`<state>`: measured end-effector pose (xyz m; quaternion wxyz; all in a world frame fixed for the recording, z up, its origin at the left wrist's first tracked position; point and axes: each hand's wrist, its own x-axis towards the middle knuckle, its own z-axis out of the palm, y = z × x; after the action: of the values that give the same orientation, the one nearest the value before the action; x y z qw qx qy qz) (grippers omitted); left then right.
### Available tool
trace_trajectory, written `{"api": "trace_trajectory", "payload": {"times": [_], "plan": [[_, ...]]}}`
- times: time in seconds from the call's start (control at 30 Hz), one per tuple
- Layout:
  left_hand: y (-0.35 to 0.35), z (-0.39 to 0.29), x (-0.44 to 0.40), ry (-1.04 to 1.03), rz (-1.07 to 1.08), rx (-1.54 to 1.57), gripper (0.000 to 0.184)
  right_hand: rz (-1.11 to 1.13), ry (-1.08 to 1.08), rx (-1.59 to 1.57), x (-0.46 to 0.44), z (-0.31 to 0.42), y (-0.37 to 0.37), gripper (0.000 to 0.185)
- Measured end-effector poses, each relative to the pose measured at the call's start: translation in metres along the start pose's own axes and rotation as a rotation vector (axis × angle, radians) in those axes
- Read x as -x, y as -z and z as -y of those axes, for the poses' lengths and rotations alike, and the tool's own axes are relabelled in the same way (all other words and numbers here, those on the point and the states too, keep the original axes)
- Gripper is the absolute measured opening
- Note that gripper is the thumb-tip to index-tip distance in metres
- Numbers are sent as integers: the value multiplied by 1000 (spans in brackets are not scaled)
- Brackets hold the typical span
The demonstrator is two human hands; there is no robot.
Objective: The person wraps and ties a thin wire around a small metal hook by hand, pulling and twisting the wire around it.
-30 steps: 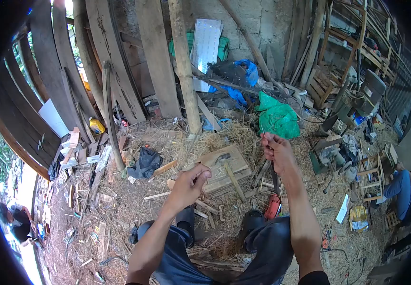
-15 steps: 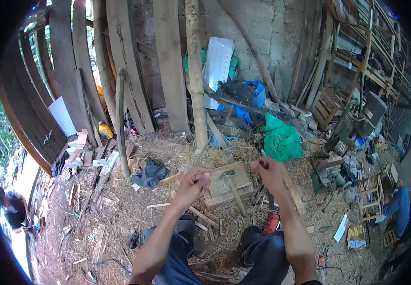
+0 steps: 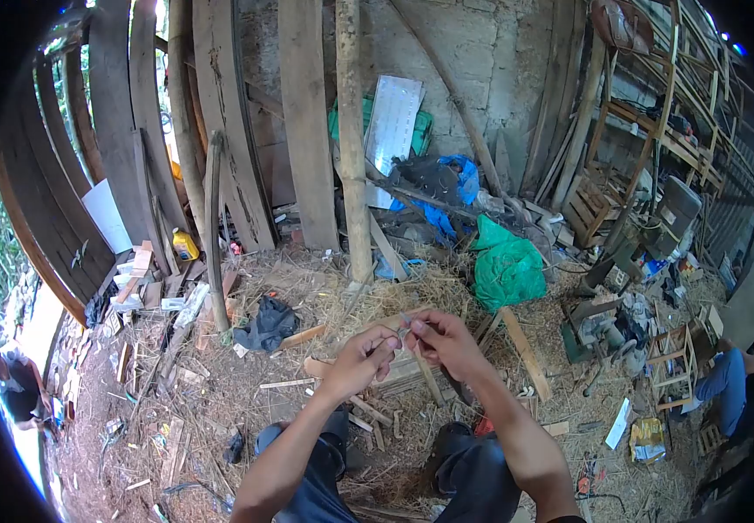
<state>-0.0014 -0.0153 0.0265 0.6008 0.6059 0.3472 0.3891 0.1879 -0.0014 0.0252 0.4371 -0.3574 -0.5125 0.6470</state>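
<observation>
Drawn together since the earlier frame, the left hand (image 3: 362, 359) and right hand (image 3: 443, 340) meet at the fingertips, both pinching a small object (image 3: 405, 329) (too tiny to identify). In view they cover the wooden block's (image 3: 401, 382) far edge; a wooden handle (image 3: 432, 385) crosses its near edge.

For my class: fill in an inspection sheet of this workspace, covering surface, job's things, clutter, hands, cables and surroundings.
Surface: ground strewn with straw and wood pieces.
Job's things: small thing, too small to identify; wooden handle, partly hidden.
Clutter: black bag, green bag, yellow bottle.
Hands: left hand and right hand meet, fingers pinched at the small thing.
Cables: dark strand, lower right; cannot tell whether a cable.
Surroundings: upright boards, block wall; one person far left, another person far right.
</observation>
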Motion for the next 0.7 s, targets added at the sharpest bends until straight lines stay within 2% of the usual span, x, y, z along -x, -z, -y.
{"api": "trace_trajectory", "payload": {"times": [0.2,0.3,0.37,0.4,0.57,0.63,0.7], "plan": [[7,7,-2,72,70,144,18,-43,2,-52,-1,3,5,17],[5,7,0,78,68,162,18,-82,51,30,-2,4,15,17],[6,3,5,79,76,124,18,-295,131,-47,0,13,30,18],[7,2,7,77,84,83,18,-318,155,-139,-1,14,39,17],[6,12,5,-15,26,-164,15,-271,115,-90,8,12,29,17],[5,12,4,-36,-17,-261,14,-113,-12,-15,11,12,9,17],[6,14,3,-89,-49,-288,14,-72,-14,-14,5,5,7,17]]}}
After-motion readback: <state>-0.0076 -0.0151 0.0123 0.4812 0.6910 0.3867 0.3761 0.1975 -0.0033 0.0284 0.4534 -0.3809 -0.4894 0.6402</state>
